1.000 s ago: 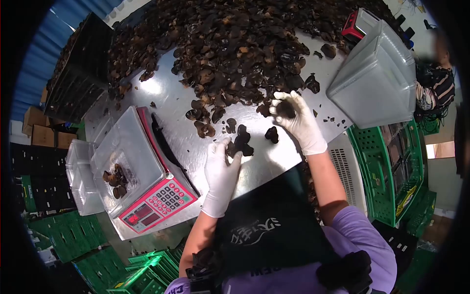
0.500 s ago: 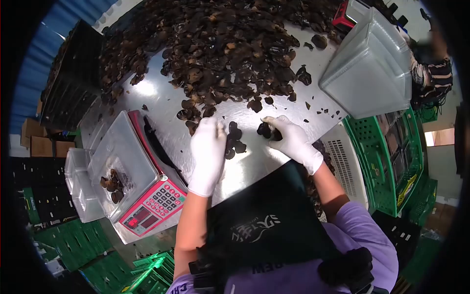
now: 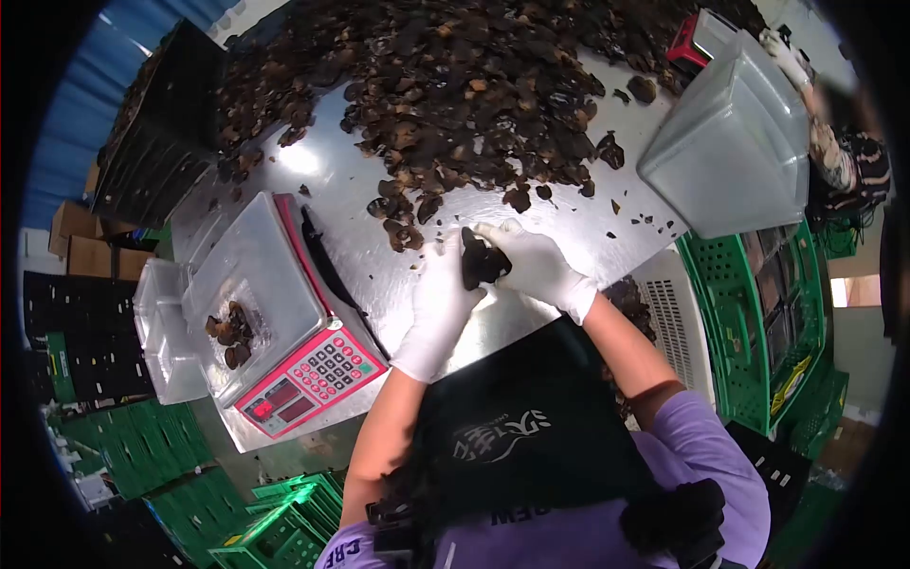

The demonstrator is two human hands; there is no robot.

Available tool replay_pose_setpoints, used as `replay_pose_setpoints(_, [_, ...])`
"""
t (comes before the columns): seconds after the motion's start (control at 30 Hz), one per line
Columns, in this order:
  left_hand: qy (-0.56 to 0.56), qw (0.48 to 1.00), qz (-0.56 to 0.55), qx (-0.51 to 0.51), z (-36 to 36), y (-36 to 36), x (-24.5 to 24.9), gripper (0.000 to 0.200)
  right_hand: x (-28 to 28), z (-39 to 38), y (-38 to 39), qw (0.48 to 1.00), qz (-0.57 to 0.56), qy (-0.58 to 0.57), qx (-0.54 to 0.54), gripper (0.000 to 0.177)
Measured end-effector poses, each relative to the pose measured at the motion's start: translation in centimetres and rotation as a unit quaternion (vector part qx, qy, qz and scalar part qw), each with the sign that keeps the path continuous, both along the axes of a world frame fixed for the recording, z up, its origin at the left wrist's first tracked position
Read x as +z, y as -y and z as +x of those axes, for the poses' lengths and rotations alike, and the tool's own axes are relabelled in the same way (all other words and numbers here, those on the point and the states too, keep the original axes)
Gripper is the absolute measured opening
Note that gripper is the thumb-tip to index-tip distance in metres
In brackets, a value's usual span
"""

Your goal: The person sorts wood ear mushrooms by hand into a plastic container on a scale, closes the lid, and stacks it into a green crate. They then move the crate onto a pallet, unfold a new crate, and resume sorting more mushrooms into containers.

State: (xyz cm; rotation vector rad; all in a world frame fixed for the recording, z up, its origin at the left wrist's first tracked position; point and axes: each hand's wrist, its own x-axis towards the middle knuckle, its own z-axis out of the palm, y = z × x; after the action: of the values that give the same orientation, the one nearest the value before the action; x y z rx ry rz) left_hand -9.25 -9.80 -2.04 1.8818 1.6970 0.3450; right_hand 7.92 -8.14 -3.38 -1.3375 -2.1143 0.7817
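Observation:
White gloves cover both hands, which meet over the metal table [image 3: 351, 251] near its front edge. Between them are dark, curled mushroom-like pieces [image 3: 484, 261]. My left hand [image 3: 442, 303] is closed on these pieces from one side, and my right hand [image 3: 540, 268] pinches them from the other. Just beyond the hands spreads a large heap of similar brown-black pieces [image 3: 464, 104]. On the left, a red scale [image 3: 318, 375] carries a clear plastic tub [image 3: 275, 275] with a few dark pieces [image 3: 230, 334] inside.
Stacked clear tubs [image 3: 730, 142] stand at the right edge, near a second red scale [image 3: 701, 40]. A white basket [image 3: 668, 303] and green crates [image 3: 720, 322] are below them. Another person's gloved hand [image 3: 782, 55] shows at upper right. Black trays [image 3: 156, 133] stand at upper left.
My hands have come together, with the dark pieces now between them. The loose pieces that lay between the hands are no longer seen on the table. The view has shifted slightly.

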Motion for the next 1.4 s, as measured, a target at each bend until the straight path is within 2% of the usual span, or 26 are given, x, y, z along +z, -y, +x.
replay_pose_setpoints(0.07, [0.019, 0.999, 0.025, 0.005, 0.8, -0.5, -1.0, 0.073, -0.9, -1.0, 0.1, 1.000, -0.021, -0.020, -0.011, 0.061])
replay_pose_setpoints(0.13, [0.056, 0.991, 0.118, -0.014, 0.7, -0.8, -5.0, 0.054, -1.2, -1.1, 0.7, 0.997, -0.007, -0.066, -0.034, 0.056])
replay_pose_setpoints(0.2, [0.038, 0.992, 0.119, 0.033, 0.8, 0.3, -3.5, 0.043, -0.5, -1.8, 1.2, 0.995, -0.041, -0.075, -0.044, 0.057])
replay_pose_setpoints(0.27, [0.090, 0.986, 0.116, 0.071, 0.1, 1.3, -0.3, 0.041, 1.7, -3.2, 1.5, 0.993, -0.077, -0.080, -0.040, 0.059])
replay_pose_setpoints(0.33, [0.103, 0.983, 0.114, 0.104, -2.1, 2.2, 2.5, 0.043, 4.4, -5.5, 1.6, 0.993, -0.047, -0.107, -0.005, 0.059])
replay_pose_setpoints(0.4, [0.177, 0.965, 0.141, 0.134, -5.6, 3.4, 4.9, 0.046, 7.3, -8.6, 1.5, 0.990, 0.013, -0.129, 0.058, 0.059])
replay_pose_setpoints(0.43, [0.106, 0.958, 0.239, 0.118, -7.6, 4.1, 7.3, 0.050, 8.8, -10.3, 1.4, 0.985, 0.017, -0.147, 0.091, 0.059])
replay_pose_setpoints(0.47, [0.100, 0.955, 0.233, 0.154, -9.5, 4.5, 9.1, 0.052, 10.2, -12.4, 1.1, 0.978, 0.019, -0.164, 0.123, 0.058])
replay_pose_setpoints(0.5, [0.052, 0.947, 0.280, 0.147, -12.0, 5.5, 10.2, 0.054, 11.1, -14.6, 0.8, 0.971, 0.043, -0.176, 0.157, 0.057])
replay_pose_setpoints(0.53, [0.037, 0.945, 0.263, 0.191, -13.6, 6.2, 11.9, 0.055, 11.9, -17.0, 0.5, 0.962, 0.066, -0.187, 0.188, 0.055])
replay_pose_setpoints(0.6, [0.036, 0.926, 0.296, 0.230, -18.4, 6.8, 12.2, 0.057, 14.5, -21.8, 0.2, 0.967, 0.036, -0.127, 0.216, 0.052])
replay_pose_setpoints(0.63, [-0.007, 0.924, 0.303, 0.232, -20.8, 7.1, 12.5, 0.057, 14.1, -24.5, 0.2, 0.964, 0.062, -0.125, 0.227, 0.051])
replay_pose_setpoints(0.67, [0.119, 0.920, 0.258, 0.269, -23.3, 7.0, 12.0, 0.055, 13.4, -27.0, -0.2, 0.962, 0.085, -0.120, 0.231, 0.049])
replay_pose_setpoints(0.7, [0.038, 0.928, 0.267, 0.256, -25.2, 7.1, 12.2, 0.057, 13.3, -29.2, -0.2, 0.962, 0.079, -0.094, 0.243, 0.050])
replay_pose_setpoints(0.73, [0.040, 0.924, 0.282, 0.255, -28.6, 7.1, 10.0, 0.057, 13.3, -31.0, -0.2, 0.962, 0.071, -0.069, 0.255, 0.051])
replay_pose_setpoints(0.77, [0.101, 0.921, 0.229, 0.300, -30.2, 7.1, 9.5, 0.057, 13.4, -32.6, 0.1, 0.967, 0.077, -0.029, 0.243, 0.054])
replay_pose_setpoints(0.8, [0.051, 0.924, 0.223, 0.306, -31.3, 7.2, 9.0, 0.062, 13.3, -33.3, 0.7, 0.969, 0.079, 0.010, 0.235, 0.057])
replay_pose_setpoints(0.87, [0.010, 0.934, 0.196, 0.300, -32.6, 7.7, 8.2, 0.068, 12.7, -32.8, 1.6, 0.958, 0.169, 0.027, 0.230, 0.062])
replay_pose_setpoints(0.9, [0.014, 0.937, 0.193, 0.291, -32.1, 8.0, 8.3, 0.068, 13.1, -31.7, 1.7, 0.961, 0.159, 0.011, 0.227, 0.060])
replay_pose_setpoints(0.97, [-0.073, 0.928, 0.226, 0.287, -30.2, 9.2, 9.4, 0.066, 12.0, -28.5, 0.6, 0.970, 0.163, -0.042, 0.178, 0.050])
replay_pose_setpoints(1.0, [-0.162, 0.911, 0.268, 0.267, -29.7, 9.6, 9.4, 0.065, 10.3, -26.7, -0.6, 0.974, 0.171, -0.044, 0.138, 0.047])
replay_pose_setpoints(1.07, [-0.194, 0.877, 0.334, 0.286, -27.0, 10.0, 10.1, 0.061, 6.8, -22.5, -3.5, 0.982, 0.167, 0.064, 0.052, 0.041])
replay_pose_setpoints(1.1, [-0.193, 0.879, 0.332, 0.284, -25.6, 10.1, 10.7, 0.061, 4.8, -20.4, -4.6, 0.981, 0.167, 0.094, 0.013, 0.041])
replay_pose_setpoints(1.2, [-0.026, 0.913, 0.352, 0.207, -19.9, 9.7, 11.2, 0.051, 0.5, -13.5, -6.5, 0.951, 0.193, 0.233, -0.066, 0.037])
replay_pose_setpoints(1.3, [0.001, 0.952, 0.297, 0.075, -14.2, 8.5, 9.7, 0.050, -0.5, -6.0, -6.5, 0.947, 0.223, 0.194, -0.125, 0.027])
replay_pose_setpoints(1.4, [0.028, 0.970, 0.240, 0.008, -10.6, 7.0, 7.1, 0.051, -0.1, -0.1, -4.8, 0.948, 0.211, 0.160, -0.176, 0.020])
